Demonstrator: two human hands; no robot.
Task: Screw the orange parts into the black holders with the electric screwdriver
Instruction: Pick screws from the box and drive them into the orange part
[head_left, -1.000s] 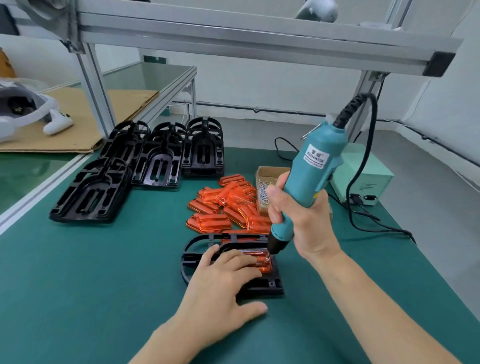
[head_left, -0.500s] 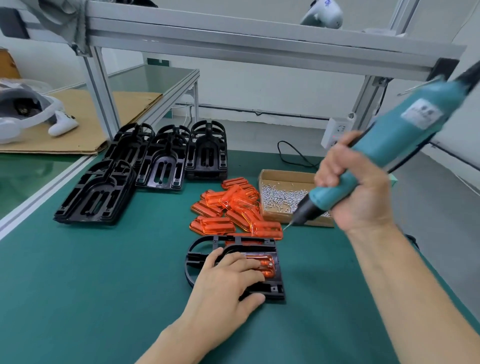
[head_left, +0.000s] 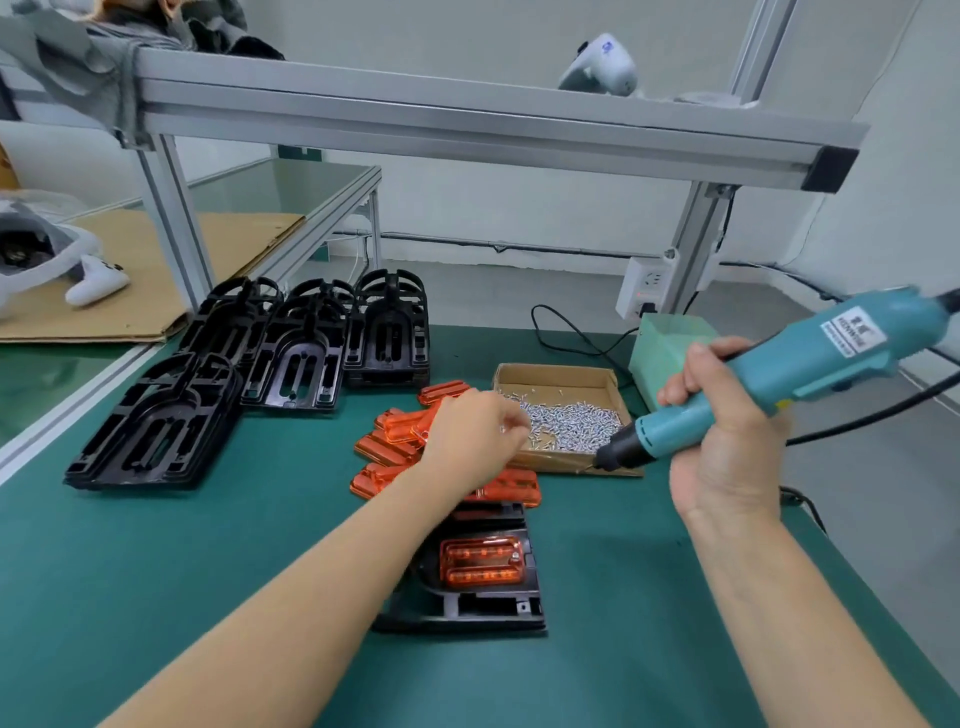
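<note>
The right hand (head_left: 727, 447) is wrapped around the grip of the teal electric screwdriver (head_left: 779, 384), held in the air at about three o'clock, tilted so its dark tip points down and left toward the cardboard box of screws (head_left: 563, 415). The tip hovers just above the box's near right corner, apart from the screws.

The left hand (head_left: 475, 436) reaches forward over the pile of loose orange parts (head_left: 395, 441) to the left edge of the box, fingers curled together; it seems to pinch a small screw, though the blur keeps that from being certain.

At six o'clock from the pile, on the green desk (head_left: 156, 571), lies one black holder (head_left: 483, 597) with an orange part (head_left: 480, 564) seated in its recess; the left forearm crosses over the holder's left side.

At ten o'clock, stacks of empty black holders (head_left: 270, 374) sit in a cluster. Behind the box, at one o'clock, stands a pale green power unit (head_left: 670, 343) with black cables trailing off it.
</note>
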